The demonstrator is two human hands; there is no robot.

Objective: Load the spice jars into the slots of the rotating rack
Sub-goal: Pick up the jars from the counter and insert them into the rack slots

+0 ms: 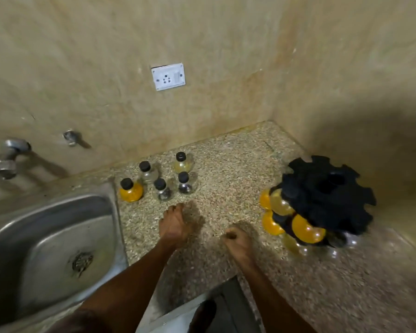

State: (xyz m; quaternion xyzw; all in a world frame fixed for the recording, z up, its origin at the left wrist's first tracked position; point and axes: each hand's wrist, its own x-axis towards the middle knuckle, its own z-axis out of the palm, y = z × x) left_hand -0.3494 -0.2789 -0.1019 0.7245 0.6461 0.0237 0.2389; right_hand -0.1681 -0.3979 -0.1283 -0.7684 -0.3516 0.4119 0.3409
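Several round spice jars with black caps stand loose on the speckled counter [226, 188] near the back wall: an orange-filled jar [131, 193], a clear jar [147, 173], a pale yellow jar [183, 163] and two jars with dark contents [163, 193] [186, 186]. The black rotating rack [322, 195] stands at the right by the side wall, with orange jars [306, 229] and a yellowish jar [280, 203] slotted into its left side. My left hand [174, 224] hovers just in front of the loose jars, fingers relaxed and holding nothing. My right hand [238, 239] is curled into a fist between the jars and the rack, with nothing in it.
A steel sink [58, 236] fills the left side, with a tap [5, 164] on the wall above it. A white wall socket [168, 76] sits above the jars. The counter's front edge [226, 280] runs just below my forearms.
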